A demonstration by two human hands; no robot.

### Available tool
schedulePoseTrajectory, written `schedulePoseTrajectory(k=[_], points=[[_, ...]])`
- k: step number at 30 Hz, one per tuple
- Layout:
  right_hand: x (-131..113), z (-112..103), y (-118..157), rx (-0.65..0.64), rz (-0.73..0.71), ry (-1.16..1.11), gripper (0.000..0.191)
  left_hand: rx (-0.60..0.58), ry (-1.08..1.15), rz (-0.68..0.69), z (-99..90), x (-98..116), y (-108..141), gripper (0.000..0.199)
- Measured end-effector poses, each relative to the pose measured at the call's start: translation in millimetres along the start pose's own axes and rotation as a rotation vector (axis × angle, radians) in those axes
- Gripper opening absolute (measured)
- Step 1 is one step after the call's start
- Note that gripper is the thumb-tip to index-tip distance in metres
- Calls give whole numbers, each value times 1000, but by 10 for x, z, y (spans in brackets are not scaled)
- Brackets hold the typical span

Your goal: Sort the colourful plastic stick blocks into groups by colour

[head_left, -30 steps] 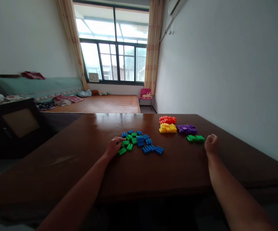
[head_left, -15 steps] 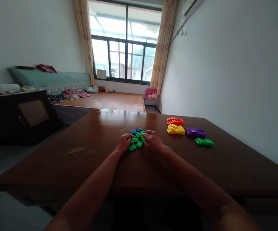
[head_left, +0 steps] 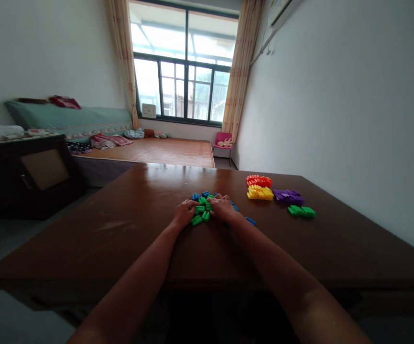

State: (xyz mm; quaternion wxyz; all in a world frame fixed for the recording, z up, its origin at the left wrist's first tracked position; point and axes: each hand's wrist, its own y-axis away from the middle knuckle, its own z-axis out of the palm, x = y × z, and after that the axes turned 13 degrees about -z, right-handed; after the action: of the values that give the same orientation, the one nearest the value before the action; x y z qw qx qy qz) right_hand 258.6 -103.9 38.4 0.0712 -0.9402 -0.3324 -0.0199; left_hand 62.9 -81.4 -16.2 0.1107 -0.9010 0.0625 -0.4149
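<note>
Several small green plastic blocks (head_left: 197, 220) lie in a loose pile on the brown table, between my two hands. My left hand (head_left: 184, 213) is at the pile's left side, its fingers curled and closed on a green block at the edge. From the right, my right hand (head_left: 223, 208) reaches over the pile with its fingertips closed on another green block (head_left: 208, 207). Part of the pile is hidden under the right fingers. Blue blocks (head_left: 206, 194) lie just behind the green ones, and one blue block (head_left: 250, 220) is beside my right forearm.
To the right on the table (head_left: 121, 248) stand grouped rows of blocks: red (head_left: 259, 180), yellow (head_left: 260, 192), purple (head_left: 288, 196) and green (head_left: 302, 211). Beyond the table are a bed (head_left: 171, 149), a pink chair (head_left: 223, 140) and a dark cabinet (head_left: 44, 167).
My right hand has shifted slightly left, and blue blocks beside its wrist now show more. The green blocks between the hands sit a little closer together. The view has turned slightly.
</note>
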Motion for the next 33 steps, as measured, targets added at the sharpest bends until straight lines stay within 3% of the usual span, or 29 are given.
schedulePoseTrajectory(k=[4, 8, 11, 14, 18, 22, 27, 33], points=[[34, -27, 60, 202, -42, -49, 63, 1, 27, -7, -5, -27, -11, 31], [306, -27, 297, 514, 7, -224, 54, -1, 37, 3, -17, -40, -24, 30], [746, 68, 662, 696, 184, -407, 48, -12, 22, 9, -24, -43, -45, 30], [1257, 218, 1195, 802, 507, -478, 46, -17, 4, 10, -23, -52, -68, 31], [1712, 449, 1951, 751, 829, -435, 45, -13, -10, 9, -34, -38, -70, 32], [1830, 624, 2435, 584, 942, -295, 40, -30, -26, 7, -71, 19, -46, 32], [1911, 660, 2662, 430, 915, -187, 34, -29, -67, -15, -102, 66, -39, 31], [2006, 637, 2737, 446, 1032, -34, 34, -35, -68, -7, -103, 57, -45, 32]])
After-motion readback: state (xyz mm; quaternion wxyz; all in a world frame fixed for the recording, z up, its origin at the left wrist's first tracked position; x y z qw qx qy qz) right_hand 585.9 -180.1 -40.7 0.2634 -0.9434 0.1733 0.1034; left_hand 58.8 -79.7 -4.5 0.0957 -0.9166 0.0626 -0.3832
